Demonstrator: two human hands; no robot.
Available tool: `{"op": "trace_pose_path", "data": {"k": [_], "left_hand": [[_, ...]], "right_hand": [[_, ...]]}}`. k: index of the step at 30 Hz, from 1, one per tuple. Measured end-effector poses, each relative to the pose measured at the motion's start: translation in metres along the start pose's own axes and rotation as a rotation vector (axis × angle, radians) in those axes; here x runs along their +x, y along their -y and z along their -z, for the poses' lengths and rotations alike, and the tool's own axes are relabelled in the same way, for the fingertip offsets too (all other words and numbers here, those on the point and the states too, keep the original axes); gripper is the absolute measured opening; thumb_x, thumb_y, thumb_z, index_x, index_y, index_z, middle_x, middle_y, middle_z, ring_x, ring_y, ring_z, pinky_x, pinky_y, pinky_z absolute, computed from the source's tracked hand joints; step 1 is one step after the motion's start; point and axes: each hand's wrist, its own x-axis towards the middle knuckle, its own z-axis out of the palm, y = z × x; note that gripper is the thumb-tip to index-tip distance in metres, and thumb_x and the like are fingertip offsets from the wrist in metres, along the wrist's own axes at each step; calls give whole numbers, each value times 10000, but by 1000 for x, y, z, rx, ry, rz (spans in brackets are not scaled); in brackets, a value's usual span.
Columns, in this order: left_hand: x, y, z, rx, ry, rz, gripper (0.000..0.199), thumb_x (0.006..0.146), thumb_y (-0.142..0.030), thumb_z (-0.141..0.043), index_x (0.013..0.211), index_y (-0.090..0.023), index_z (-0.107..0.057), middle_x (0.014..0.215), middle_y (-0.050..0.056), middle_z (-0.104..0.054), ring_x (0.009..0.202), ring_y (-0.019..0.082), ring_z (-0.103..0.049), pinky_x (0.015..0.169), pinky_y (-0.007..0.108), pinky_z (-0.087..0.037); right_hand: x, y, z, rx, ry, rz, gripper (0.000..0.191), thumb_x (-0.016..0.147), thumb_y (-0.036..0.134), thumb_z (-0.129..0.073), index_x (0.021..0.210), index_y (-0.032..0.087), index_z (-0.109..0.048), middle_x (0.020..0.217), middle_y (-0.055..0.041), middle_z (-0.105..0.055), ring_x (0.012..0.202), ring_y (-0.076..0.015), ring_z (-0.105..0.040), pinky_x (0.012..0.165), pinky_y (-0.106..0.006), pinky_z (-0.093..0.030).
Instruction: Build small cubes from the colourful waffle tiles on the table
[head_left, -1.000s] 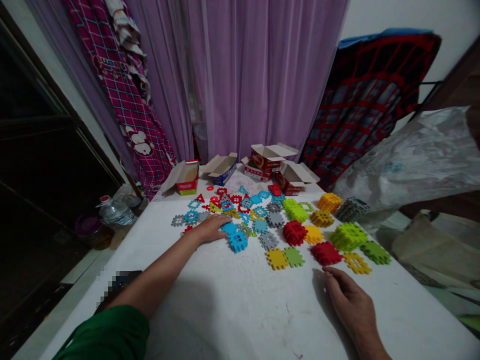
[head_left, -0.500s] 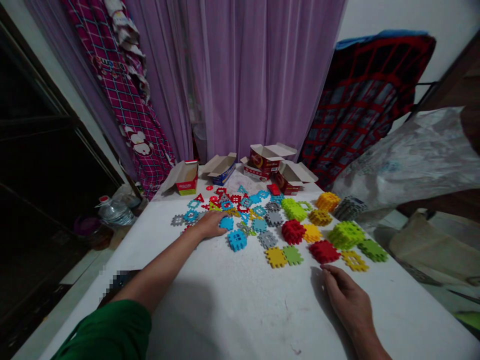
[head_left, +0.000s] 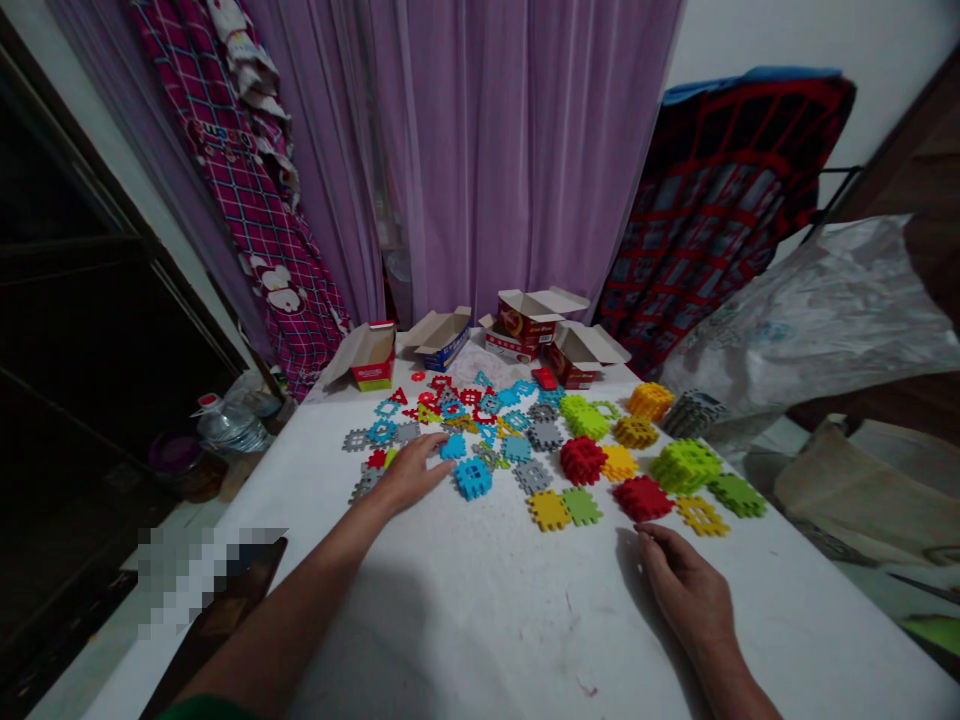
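Note:
My left hand point(head_left: 412, 472) is over the left part of the loose pieces, its thumb and fingers apart, beside a solid blue square point(head_left: 452, 447). No piece shows in its grasp. Just right of the thumb lies a blue window piece point(head_left: 474, 479). At the right, my right hand point(head_left: 688, 585) rests near the table with fingers curled, close below a dark red stack point(head_left: 643, 498); whether it holds anything is hidden. Between the hands lie a yellow square point(head_left: 550, 510) and a green square point(head_left: 582, 506), side by side.
Opened boxes point(head_left: 442, 340) stand along the back of the white table point(head_left: 495, 610). Right of centre are a red stack point(head_left: 583, 460), a lime stack point(head_left: 685, 466) and an orange stack point(head_left: 649, 401). Scattered red, blue and grey pieces cover the back middle.
My left hand has drawn back slightly toward the left and its fingers have spread off the blue square. Red and grey pieces at its left are now uncovered. My right hand has barely moved.

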Motion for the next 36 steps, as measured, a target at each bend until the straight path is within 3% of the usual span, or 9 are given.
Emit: {"op": "trace_pose_path", "data": {"k": [3,6,14,27,36], "left_hand": [[-19,-16,-17,-2,-11,40,813,730,-419,-745,1447,-201,-431,1366,129,-584,1250,303,-545,1061,435,-426],[-25,-27,-30,39,0,63,956,687,-410,-785,1504,-208,-332,1394,140,-555,1298,320,-497,1092,462,-380],[-22,-30,-45,125,1,130,889,733,-333,-731,1507,-203,-313,1281,138,-618,1229,309,-535,1051,437,-394],[-21,-27,-45,178,-30,191,877,740,-338,-719,1510,-219,-316,1157,101,-680,1153,274,-592,1007,382,-418],[-22,-25,-41,129,-32,220,915,732,-317,-722,1525,-215,-278,1195,97,-689,1190,289,-574,1047,436,-369]], "right_hand": [[1,-1,-1,-8,-15,-1,499,669,610,-594,876,190,-765,676,-42,-734,553,-193,-663,551,-255,-525],[0,0,-2,-3,-11,-9,513,670,613,-580,883,183,-764,686,-48,-736,573,-197,-671,564,-258,-527],[-12,13,-8,-17,-121,33,461,746,581,-525,887,206,-755,725,-37,-740,626,-194,-661,619,-268,-504],[-4,-6,-10,-28,-63,39,502,724,616,-537,907,206,-763,726,-36,-746,619,-200,-678,596,-264,-512],[-4,-2,-8,-26,-50,60,476,737,602,-541,887,209,-764,722,-38,-746,618,-203,-679,588,-263,-516]]}}
